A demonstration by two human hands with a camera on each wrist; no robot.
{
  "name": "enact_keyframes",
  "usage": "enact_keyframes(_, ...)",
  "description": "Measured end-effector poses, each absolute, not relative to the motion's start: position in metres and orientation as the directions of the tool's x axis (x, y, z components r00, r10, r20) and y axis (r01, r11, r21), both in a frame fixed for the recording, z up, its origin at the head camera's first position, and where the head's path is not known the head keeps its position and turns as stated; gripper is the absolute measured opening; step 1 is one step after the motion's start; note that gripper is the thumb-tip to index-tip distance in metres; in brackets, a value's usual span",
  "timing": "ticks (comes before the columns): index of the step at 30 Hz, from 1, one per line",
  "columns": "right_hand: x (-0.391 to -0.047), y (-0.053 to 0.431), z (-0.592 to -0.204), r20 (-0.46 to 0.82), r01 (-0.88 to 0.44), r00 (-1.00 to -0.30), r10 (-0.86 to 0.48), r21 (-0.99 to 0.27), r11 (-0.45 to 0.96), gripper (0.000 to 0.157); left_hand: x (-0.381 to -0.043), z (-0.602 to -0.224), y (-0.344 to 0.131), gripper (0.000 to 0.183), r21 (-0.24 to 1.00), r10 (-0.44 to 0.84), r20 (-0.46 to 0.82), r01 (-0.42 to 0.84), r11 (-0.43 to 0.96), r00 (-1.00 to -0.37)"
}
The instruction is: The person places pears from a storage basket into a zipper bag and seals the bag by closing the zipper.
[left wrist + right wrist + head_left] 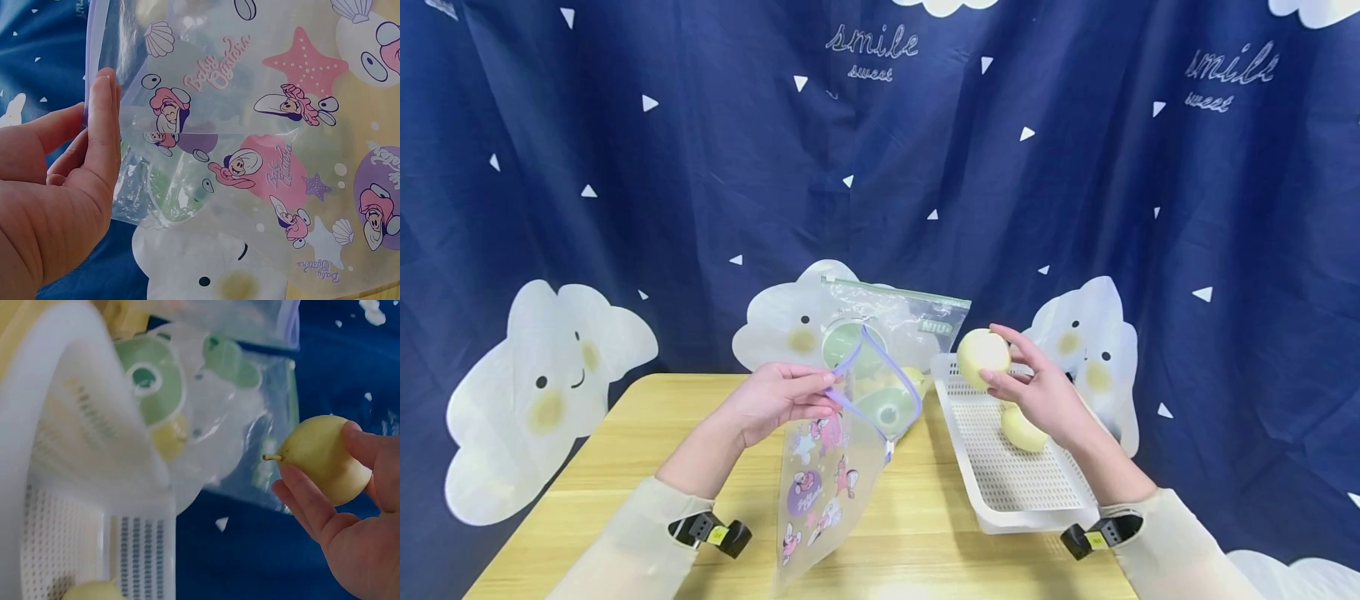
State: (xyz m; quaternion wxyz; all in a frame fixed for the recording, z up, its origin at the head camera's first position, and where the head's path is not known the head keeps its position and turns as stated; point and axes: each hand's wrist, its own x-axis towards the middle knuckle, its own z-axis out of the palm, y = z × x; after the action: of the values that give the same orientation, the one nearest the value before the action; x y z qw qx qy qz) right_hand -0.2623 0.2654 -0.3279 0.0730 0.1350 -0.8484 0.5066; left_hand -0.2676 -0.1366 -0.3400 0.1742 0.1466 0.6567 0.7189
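My left hand (775, 402) pinches the purple zip edge of a printed plastic zip bag (831, 492), which hangs with its mouth spread apart. Pink and purple cartoon shells cover the bag in the left wrist view. A pale yellow pear (981, 358) is held in the fingers of my right hand (1047, 398), raised over the far end of a white basket (1033, 523). Its short stem points away from the palm in the right wrist view. Another pear (1023, 431) lies in the basket.
Behind the printed bag stands a clear bag with a green zip strip (898, 289), green round patches and a yellow fruit (913, 379) showing at it. Everything rests on a wooden table (647, 433). A dark blue cloud-print curtain (700, 167) hangs behind.
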Motion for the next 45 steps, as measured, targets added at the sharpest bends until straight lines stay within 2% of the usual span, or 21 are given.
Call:
enact_keyframes(11, -0.248, 0.232, -0.305, 0.326, -0.364, -0.929, -0.175, -0.890, 0.273, 0.073, -0.271, -0.339, -0.134, 0.041, 0.997, 0.429, -0.034, -0.062, -0.052, -0.903)
enact_keyframes(21, -0.244, 0.205, -0.290, 0.349, -0.396, -0.909, -0.228, -0.893, 0.214, 0.070, -0.273, -0.335, -0.130, 0.041, 0.998, 0.429, -0.027, -0.048, -0.038, -0.903)
enact_keyframes(26, -0.245, 0.191, -0.289, 0.371, -0.433, -0.891, -0.260, -0.867, 0.247, 0.070, -0.274, -0.335, -0.130, 0.041, 0.998, 0.431, -0.020, -0.043, -0.045, -0.902)
enact_keyframes(39, -0.248, 0.167, -0.293, 0.371, -0.490, -0.870, -0.327, -0.734, 0.470, 0.068, -0.273, -0.330, -0.126, 0.038, 0.999, 0.395, -0.017, -0.034, -0.036, -0.919)
enact_keyframes(41, -0.249, 0.166, -0.293, 0.377, -0.497, -0.866, -0.328, -0.711, 0.497, 0.064, -0.273, -0.328, -0.125, 0.039, 0.999, 0.389, -0.005, -0.023, -0.040, -0.921)
enact_keyframes(45, -0.248, 0.164, -0.292, 0.410, -0.514, -0.858, -0.310, -0.687, 0.513, 0.045, -0.272, -0.324, -0.121, 0.037, 0.997, 0.363, 0.015, -0.011, -0.071, -0.932)
